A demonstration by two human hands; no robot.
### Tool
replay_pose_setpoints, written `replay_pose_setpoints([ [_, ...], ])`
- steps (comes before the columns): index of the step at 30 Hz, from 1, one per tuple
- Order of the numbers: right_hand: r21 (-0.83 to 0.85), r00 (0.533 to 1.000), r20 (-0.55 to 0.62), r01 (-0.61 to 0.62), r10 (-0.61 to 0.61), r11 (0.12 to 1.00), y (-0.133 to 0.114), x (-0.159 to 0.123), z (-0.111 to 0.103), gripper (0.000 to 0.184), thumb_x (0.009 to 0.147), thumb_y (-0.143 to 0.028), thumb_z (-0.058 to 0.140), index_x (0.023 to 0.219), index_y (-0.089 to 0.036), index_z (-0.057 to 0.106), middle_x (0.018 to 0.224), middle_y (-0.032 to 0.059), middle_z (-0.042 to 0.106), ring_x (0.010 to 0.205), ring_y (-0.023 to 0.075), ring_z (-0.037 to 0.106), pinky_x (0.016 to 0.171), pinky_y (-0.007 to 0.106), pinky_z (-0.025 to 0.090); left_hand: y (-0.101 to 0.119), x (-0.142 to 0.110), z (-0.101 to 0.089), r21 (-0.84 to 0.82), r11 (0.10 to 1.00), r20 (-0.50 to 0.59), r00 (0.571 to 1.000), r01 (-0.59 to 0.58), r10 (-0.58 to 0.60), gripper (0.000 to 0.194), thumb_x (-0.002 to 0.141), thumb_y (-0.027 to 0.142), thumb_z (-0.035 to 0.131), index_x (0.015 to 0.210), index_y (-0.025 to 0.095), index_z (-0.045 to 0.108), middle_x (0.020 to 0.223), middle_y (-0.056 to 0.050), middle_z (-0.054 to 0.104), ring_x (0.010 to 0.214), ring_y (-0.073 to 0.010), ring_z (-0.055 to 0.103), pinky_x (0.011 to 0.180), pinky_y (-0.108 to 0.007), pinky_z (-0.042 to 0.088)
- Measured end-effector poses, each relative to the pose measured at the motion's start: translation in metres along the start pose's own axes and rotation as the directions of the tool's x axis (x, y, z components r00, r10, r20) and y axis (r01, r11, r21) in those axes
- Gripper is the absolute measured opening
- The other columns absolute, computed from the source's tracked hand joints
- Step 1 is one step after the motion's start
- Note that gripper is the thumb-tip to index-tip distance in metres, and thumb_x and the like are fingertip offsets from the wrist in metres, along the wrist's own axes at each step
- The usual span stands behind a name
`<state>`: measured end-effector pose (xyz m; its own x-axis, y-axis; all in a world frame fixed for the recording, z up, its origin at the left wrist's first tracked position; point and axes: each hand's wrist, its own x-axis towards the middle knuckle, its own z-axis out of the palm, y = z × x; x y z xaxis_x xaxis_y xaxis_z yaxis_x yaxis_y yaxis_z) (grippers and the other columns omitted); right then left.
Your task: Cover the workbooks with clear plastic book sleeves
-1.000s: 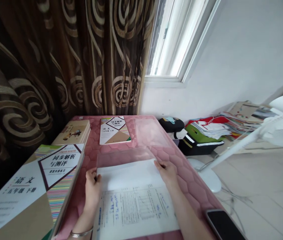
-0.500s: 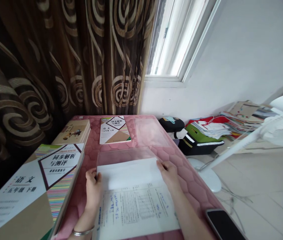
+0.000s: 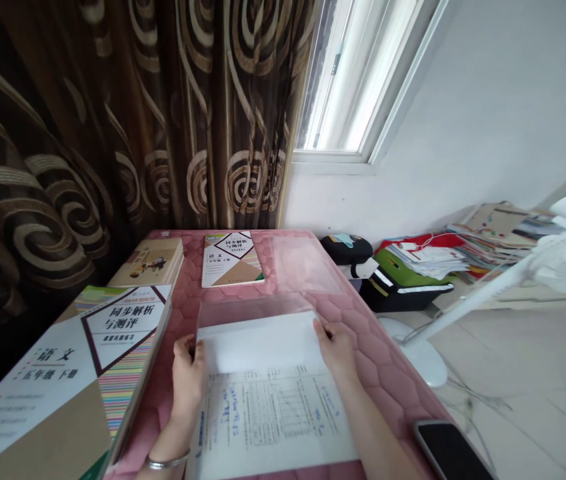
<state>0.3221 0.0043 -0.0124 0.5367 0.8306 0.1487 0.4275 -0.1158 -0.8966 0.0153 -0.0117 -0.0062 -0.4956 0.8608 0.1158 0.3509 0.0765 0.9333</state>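
Note:
A printed paper sheet [image 3: 267, 400] with blue handwriting lies inside a clear plastic sleeve [image 3: 257, 310] on the pink table [image 3: 363, 333]. My left hand [image 3: 187, 380] pinches the sheet's left edge near its top corner. My right hand [image 3: 337, 350] pinches the right edge near the other top corner. The sheet's blank upper part sits a little below the sleeve's far end.
A big workbook [image 3: 67, 373] lies at the near left, a brown book [image 3: 150, 261] behind it, a smaller workbook [image 3: 231, 259] at the far middle. Another clear sleeve [image 3: 305, 263] lies far right. A phone [image 3: 450, 450] rests at the near right edge. A white fan [image 3: 513, 280] and stacked papers [image 3: 443, 257] stand to the right.
The sheet has slid slightly farther up into the sleeve, both hands moving forward with it. The view has shifted a little.

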Motion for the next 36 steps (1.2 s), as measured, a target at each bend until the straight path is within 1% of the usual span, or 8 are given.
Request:
replay_pose_setpoints([
  [2,0.081,1.000,-0.006,-0.001,0.002,0.997,-0.002,-0.002,-0.001,0.047,0.072,-0.064,0.056,0.063,-0.018,0.061,0.058,0.0050,0.063,0.058,0.0210,0.057,0.052,0.030,0.041,0.005,-0.001,-0.003,0.041,0.999,-0.001,1.000,0.016,-0.016,0.030,0.075,0.047,0.051,0.090,0.021,0.049,0.086,-0.008,0.063,0.082,-0.0250,0.062,0.075,-0.040,0.049],
  [5,0.164,1.000,-0.015,0.003,0.000,0.987,-0.007,-0.006,-0.002,0.047,0.074,-0.063,0.058,0.068,-0.017,0.061,0.059,0.0038,0.062,0.057,0.0191,0.056,0.050,0.029,0.040,0.014,-0.002,-0.006,0.099,0.993,-0.011,0.998,0.061,-0.061,0.027,0.073,0.048,0.050,0.081,0.022,0.045,0.075,-0.002,0.057,0.073,-0.0222,0.057,0.070,-0.037,0.047],
  [10,0.180,1.000,-0.029,0.006,-0.001,0.984,-0.010,-0.009,-0.002,0.047,0.076,-0.063,0.057,0.067,-0.017,0.058,0.059,0.0021,0.058,0.058,0.0176,0.053,0.051,0.028,0.040,0.023,-0.005,-0.009,0.063,0.993,-0.053,0.993,0.104,-0.101,0.032,0.071,0.052,0.051,0.079,0.023,0.041,0.068,0.003,0.050,0.066,-0.0174,0.049,0.062,-0.032,0.042],
  [12,0.173,1.000,-0.029,0.006,0.000,0.985,-0.009,-0.009,-0.002,0.046,0.076,-0.063,0.057,0.066,-0.018,0.057,0.058,0.0016,0.057,0.057,0.0169,0.052,0.050,0.028,0.039,0.023,-0.006,-0.010,0.046,0.994,-0.022,0.995,0.103,-0.102,0.032,0.072,0.053,0.050,0.076,0.023,0.042,0.065,0.004,0.049,0.064,-0.0163,0.048,0.059,-0.030,0.040],
  [15,0.196,1.000,-0.027,-0.001,0.007,0.981,-0.008,-0.008,-0.002,0.044,0.074,-0.062,0.058,0.061,-0.020,0.054,0.055,0.0010,0.054,0.054,0.0161,0.049,0.047,0.027,0.037,0.020,-0.007,-0.010,0.037,0.995,0.089,0.992,0.089,-0.092,0.032,0.076,0.053,0.046,0.065,0.023,0.043,0.057,0.004,0.047,0.058,-0.0146,0.044,0.055,-0.027,0.036],
  [18,0.242,0.999,-0.009,-0.039,0.042,0.970,-0.006,-0.008,-0.002,0.040,0.073,-0.057,0.061,0.059,-0.021,0.054,0.052,0.0008,0.053,0.051,0.0160,0.048,0.044,0.028,0.036,0.015,-0.005,-0.009,0.048,0.998,0.097,0.994,0.049,-0.054,0.034,0.077,0.052,0.046,0.061,0.022,0.044,0.054,0.003,0.047,0.055,-0.0136,0.043,0.053,-0.026,0.034],
  [27,-0.028,0.999,0.008,-0.041,0.041,0.999,0.003,0.000,-0.003,0.035,0.069,-0.055,0.055,0.056,-0.023,0.056,0.054,0.0039,0.060,0.056,0.0217,0.057,0.051,0.031,0.039,0.006,-0.001,0.002,0.237,0.969,0.008,0.997,-0.075,0.075,0.028,0.078,0.036,0.047,0.056,0.025,0.032,0.051,0.003,0.042,0.051,-0.0129,0.037,0.056,-0.027,0.028],
  [36,-0.044,0.998,0.041,-0.047,0.049,0.998,0.000,-0.001,-0.002,0.038,0.070,-0.057,0.052,0.060,-0.021,0.061,0.059,0.0067,0.065,0.060,0.0237,0.060,0.054,0.032,0.040,0.011,-0.004,0.000,0.341,0.938,0.024,0.999,-0.052,0.047,0.029,0.085,0.030,0.047,0.059,0.024,0.036,0.055,0.003,0.047,0.054,-0.0144,0.042,0.058,-0.027,0.027],
])
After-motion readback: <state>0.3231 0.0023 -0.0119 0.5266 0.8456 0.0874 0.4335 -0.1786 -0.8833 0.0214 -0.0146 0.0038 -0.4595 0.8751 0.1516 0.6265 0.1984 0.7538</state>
